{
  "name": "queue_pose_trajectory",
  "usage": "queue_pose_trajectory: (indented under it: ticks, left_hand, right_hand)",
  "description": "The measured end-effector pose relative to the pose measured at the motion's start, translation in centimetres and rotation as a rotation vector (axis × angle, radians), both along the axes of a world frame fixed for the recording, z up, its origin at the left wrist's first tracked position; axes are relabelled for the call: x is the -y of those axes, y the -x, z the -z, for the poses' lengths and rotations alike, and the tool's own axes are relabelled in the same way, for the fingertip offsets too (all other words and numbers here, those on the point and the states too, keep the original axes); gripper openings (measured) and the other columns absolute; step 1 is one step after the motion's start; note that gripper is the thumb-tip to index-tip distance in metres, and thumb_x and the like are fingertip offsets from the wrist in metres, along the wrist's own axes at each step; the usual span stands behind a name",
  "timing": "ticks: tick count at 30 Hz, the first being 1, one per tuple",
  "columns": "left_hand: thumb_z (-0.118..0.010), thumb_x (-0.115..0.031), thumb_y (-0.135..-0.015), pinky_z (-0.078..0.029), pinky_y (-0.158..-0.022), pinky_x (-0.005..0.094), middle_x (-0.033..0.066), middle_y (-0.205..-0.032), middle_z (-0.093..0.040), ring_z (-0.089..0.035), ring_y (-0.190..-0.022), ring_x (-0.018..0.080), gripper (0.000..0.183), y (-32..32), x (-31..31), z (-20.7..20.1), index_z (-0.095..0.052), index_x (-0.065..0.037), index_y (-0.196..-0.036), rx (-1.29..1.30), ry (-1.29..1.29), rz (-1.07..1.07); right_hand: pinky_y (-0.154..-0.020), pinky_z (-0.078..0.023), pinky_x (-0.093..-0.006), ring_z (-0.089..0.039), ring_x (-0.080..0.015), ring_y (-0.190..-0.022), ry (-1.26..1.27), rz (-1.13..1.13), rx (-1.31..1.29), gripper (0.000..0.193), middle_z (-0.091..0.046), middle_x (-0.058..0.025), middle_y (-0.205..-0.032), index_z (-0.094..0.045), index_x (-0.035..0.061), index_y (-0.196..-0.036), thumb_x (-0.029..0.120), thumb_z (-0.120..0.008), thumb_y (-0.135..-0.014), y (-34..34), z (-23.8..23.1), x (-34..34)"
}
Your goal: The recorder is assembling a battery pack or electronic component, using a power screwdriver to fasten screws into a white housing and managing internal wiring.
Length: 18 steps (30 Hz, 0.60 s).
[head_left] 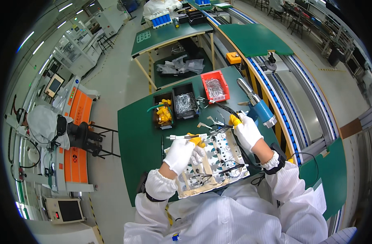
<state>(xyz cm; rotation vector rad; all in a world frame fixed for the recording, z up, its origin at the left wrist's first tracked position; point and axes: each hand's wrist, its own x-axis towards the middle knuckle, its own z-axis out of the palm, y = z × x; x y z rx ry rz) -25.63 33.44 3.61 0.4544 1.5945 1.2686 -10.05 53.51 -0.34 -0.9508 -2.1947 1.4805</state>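
Observation:
My left hand (180, 156), in a white glove, is closed by a slim white piece with a metallic end (178, 137); yellow shows at its fingertips. My right hand (248, 132), also gloved with yellow at the fingertips, pinches a bundle of black wires (225, 107). Under both hands lies a pale frame-like assembly (213, 185) with metal plates, holes and thin black leads. Loose wire ends with metal terminals (212, 121) lie just beyond it. My fingers partly hide what they grip.
Beyond the assembly stand a black bin of yellow pieces (164, 114), a black bin of small metal parts (185, 102) and a red bin (216, 87) of metal parts. A blue heat gun (259, 109) lies right, by the conveyor (275, 97). People sit left and far ahead.

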Motion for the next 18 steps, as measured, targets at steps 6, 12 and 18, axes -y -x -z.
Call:
queue_pose_trajectory:
  ticks: [6, 12, 18]
  left_hand:
    - [-0.047, -0.017, -0.102, -0.048, -0.053, 0.0277, 0.0092, -0.075, -0.066, -0.058, -0.056, 0.0152, 0.025, -0.4, -0.8, 1.0, -0.059, 0.004, -0.106, -0.322, 0.128, 0.189]
    - [-0.071, -0.020, -0.091, -0.054, -0.074, 0.0348, 0.0110, -0.092, -0.071, -0.066, -0.076, 0.0233, 0.025, -0.5, -1.7, 1.4, -0.065, 0.003, -0.099, -0.970, 0.062, 0.102]
    - [-0.074, -0.013, -0.089, -0.051, -0.086, 0.0293, 0.0100, -0.113, -0.070, -0.064, -0.090, 0.0159, 0.033, -0.5, -3.4, -0.6, -0.067, 0.000, -0.118, -0.830, -0.068, 0.117]
  right_hand:
    - [-0.081, -0.049, -0.0465, -0.062, -0.0494, -0.093, -0.013, -0.075, 0.169, 0.033, -0.064, -0.0348, -0.096, -0.060, -0.0105, -0.105, 0.014, -0.041, -0.093, -0.8, 3.3, -1.1]
    - [-0.080, -0.049, -0.0458, -0.062, -0.0474, -0.090, -0.057, -0.172, 0.193, 0.032, -0.065, -0.0329, -0.090, -0.062, -0.0102, -0.099, 0.014, -0.042, -0.093, -1.7, 2.4, -1.1]
    - [-0.079, -0.049, -0.0453, -0.063, -0.0463, -0.089, 0.040, -0.184, 0.178, 0.034, -0.066, -0.0324, -0.090, -0.064, -0.0098, -0.100, 0.015, -0.042, -0.095, -1.5, 0.5, -0.8]
